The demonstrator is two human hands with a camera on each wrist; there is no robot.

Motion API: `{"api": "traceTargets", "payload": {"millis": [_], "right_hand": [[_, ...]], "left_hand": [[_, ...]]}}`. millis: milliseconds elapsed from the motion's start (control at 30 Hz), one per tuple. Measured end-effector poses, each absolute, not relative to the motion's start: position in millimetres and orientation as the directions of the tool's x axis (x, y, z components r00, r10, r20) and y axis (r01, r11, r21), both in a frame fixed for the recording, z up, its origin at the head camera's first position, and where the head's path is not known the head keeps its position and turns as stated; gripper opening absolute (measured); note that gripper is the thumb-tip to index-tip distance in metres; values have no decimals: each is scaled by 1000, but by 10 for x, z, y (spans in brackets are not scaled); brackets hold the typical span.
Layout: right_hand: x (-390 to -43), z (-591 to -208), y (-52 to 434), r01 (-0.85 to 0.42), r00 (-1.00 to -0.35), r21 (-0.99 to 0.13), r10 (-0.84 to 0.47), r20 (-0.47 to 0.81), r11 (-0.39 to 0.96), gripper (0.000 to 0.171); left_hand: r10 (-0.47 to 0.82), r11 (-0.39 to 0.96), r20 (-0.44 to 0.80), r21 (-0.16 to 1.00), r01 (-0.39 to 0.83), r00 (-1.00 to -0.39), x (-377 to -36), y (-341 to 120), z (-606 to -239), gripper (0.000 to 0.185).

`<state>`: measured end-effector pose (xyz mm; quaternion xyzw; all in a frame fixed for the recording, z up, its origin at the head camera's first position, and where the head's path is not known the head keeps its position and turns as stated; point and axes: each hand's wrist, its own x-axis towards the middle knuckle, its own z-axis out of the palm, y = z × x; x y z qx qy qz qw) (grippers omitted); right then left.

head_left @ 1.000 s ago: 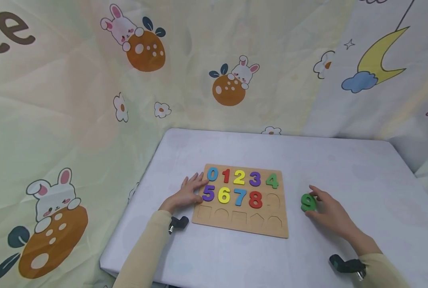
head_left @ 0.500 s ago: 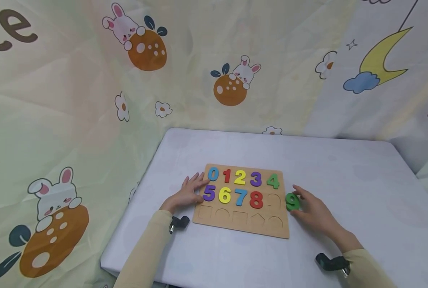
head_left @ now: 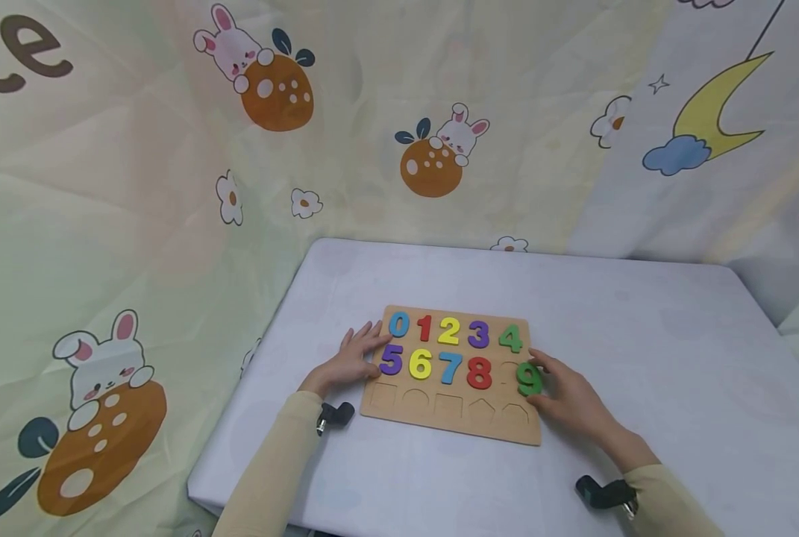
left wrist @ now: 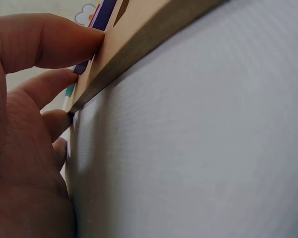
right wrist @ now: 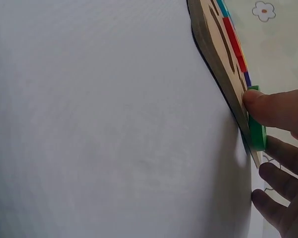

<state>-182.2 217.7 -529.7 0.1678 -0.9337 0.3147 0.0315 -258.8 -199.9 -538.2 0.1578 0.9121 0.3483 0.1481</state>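
Observation:
A wooden number puzzle board point(head_left: 439, 406) lies on the white table, with colourful numerals 0 to 8 seated in its two upper rows. My right hand point(head_left: 574, 395) pinches the green number 9 point(head_left: 530, 379) between thumb and fingers, over the board's right edge and overlapping the outlined recess right of the red 8 point(head_left: 479, 373). In the right wrist view the green 9 point(right wrist: 257, 121) shows edge-on, close over the board. My left hand point(head_left: 348, 362) rests on the board's left edge, thumb and fingertips on its surface beside the purple 5 point(head_left: 391, 359).
The board's bottom row has several outlined shape recesses point(head_left: 447, 406). A white cloth covers the table point(head_left: 627, 321). Behind and to the left hangs a printed curtain point(head_left: 345, 89) with rabbits and a moon. Each wrist carries a small black camera mount point(head_left: 603, 492).
My right hand has carried the green 9 leftward from the bare cloth to over the board's right edge. The left hand has stayed on the board's left edge.

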Motion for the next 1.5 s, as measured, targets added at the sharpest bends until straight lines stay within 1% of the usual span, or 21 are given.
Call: {"api": "traceTargets", "payload": {"millis": [167, 567, 933, 1200, 1500], "right_hand": [[-1833, -5306, 2122, -348, -937, -575, -293, 189, 741, 84], [-1872, -5307, 1999, -319, -947, -569, -281, 157, 758, 81], [-1904, -5329, 1987, -318, -946, -590, -287, 149, 742, 76], [-1915, -5286, 1951, -287, -955, -603, -270, 121, 744, 75], [-1898, -5310, 1966, -286, -955, -608, -269, 122, 741, 73]], "left_hand": [[388, 700, -159, 692, 178, -908, -2588, -1999, -5387, 77], [381, 712, -175, 682, 168, -908, -2593, -1991, -5364, 77], [380, 708, -176, 687, 163, -908, -2587, -1991, -5374, 78], [381, 713, -172, 681, 170, -908, -2592, -2008, -5384, 77], [374, 705, -181, 693, 152, -910, -2582, -1992, -5380, 77]]}}
